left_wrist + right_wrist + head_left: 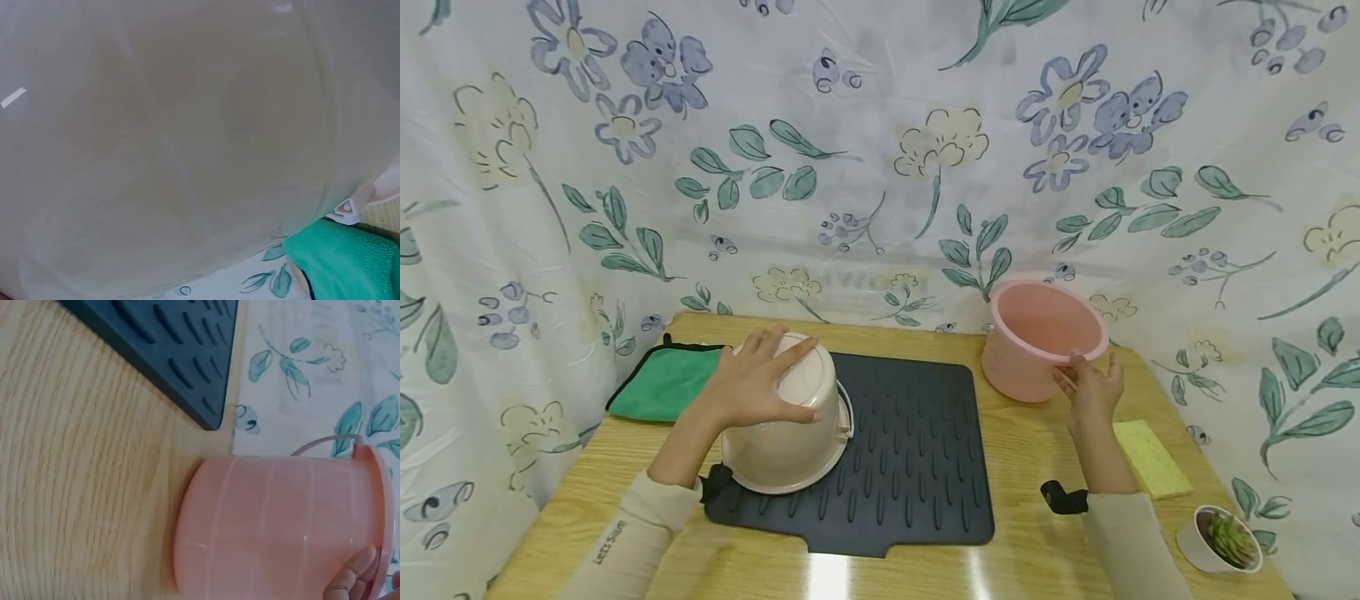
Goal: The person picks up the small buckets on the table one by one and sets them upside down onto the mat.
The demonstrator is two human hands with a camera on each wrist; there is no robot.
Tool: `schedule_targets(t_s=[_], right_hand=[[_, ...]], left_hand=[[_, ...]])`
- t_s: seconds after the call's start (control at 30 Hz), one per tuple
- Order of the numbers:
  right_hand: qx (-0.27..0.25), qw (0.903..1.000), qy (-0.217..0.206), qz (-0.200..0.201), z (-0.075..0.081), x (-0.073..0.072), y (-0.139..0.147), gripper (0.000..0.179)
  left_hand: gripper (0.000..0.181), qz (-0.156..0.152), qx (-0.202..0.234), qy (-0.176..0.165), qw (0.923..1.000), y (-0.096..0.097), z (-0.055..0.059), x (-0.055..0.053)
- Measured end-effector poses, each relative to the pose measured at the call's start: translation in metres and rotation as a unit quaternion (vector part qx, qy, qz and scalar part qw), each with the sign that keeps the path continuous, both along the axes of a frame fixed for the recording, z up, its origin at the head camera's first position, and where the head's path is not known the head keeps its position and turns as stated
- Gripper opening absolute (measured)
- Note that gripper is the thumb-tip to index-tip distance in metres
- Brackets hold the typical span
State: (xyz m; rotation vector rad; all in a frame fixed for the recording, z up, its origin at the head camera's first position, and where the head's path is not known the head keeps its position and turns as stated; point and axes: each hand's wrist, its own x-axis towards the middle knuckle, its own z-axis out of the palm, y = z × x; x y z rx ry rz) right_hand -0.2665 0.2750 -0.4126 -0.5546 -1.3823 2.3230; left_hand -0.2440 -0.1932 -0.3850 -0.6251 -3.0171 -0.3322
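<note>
A cream bucket (778, 454) stands upside down on the left part of the dark ribbed mat (917, 450), its thin handle hanging on the right side. My left hand (756, 385) rests spread across its upturned base, fingers apart. In the left wrist view the wall of the cream bucket (206, 137) fills most of the picture. At the back right, a pink bucket (1022, 367) stands upright on the wooden table, its mouth facing up. My right hand (1088, 385) pinches its near rim between thumb and fingers. The right wrist view shows those fingers (353, 575) against the rim.
A green cloth (666, 383) with a black edge lies left of the cream bucket. Right of my right forearm are a yellow sponge (1152, 460) and a small potted succulent (1225, 542). A flowered curtain (880, 167) hangs behind the table.
</note>
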Motion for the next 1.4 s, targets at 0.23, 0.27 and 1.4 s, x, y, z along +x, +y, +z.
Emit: schedule_targets(t_s=[0.23, 0.27, 1.4], right_hand=[[-0.041, 0.999, 0.013, -0.012, 0.0, -0.004, 0.003, 0.092], [-0.04, 0.999, 0.013, -0.015, 0.0, -0.003, 0.003, 0.091], [-0.14, 0.9888, 0.041, -0.031, 0.002, 0.028, 0.007, 0.07]], left_hand=[[0.11, 0.002, 0.001, -0.002, 1.0, 0.001, -0.001, 0.0], [0.11, 0.001, 0.001, -0.002, 1.0, 0.002, -0.001, 0.0], [0.111, 0.003, -0.003, 0.001, 1.0, 0.0, -0.001, 0.0]])
